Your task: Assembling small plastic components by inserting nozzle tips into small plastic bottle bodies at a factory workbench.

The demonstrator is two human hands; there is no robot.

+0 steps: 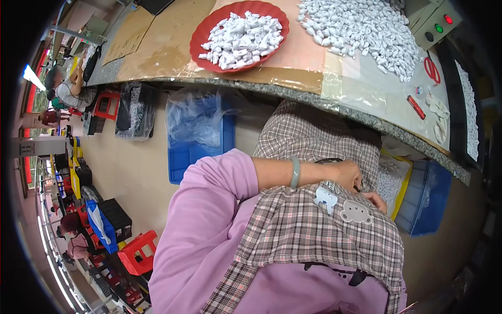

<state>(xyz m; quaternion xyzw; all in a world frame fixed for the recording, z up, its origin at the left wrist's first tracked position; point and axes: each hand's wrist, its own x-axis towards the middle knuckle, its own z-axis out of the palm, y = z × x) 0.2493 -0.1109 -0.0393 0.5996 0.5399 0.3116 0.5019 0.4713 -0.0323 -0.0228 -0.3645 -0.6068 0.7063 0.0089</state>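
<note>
My left hand (346, 175), with a pale green bangle (295, 172) at its wrist, is bent in at my waist. Its fingers are curled closed by the plaid apron (314, 235), close to a small dark spot I cannot identify. Only some bent fingers of my right hand (375, 201) show beside it, the rest lying behind the apron bib. Whatever is between the hands is hidden. On the worktable ahead, a red scalloped plate (196, 51) bears a heap of small white pieces (243, 39). A larger pile of similar white pieces (361, 34) spreads to its right.
Red-handled scissors (432, 69) and a red cutter-like tool (416, 107) lie at the table's right. A control box (434, 23) with lit buttons stands behind. Blue bins (180, 165) flank my lap below the granite edge (366, 111). People and red stools (138, 253) are at left.
</note>
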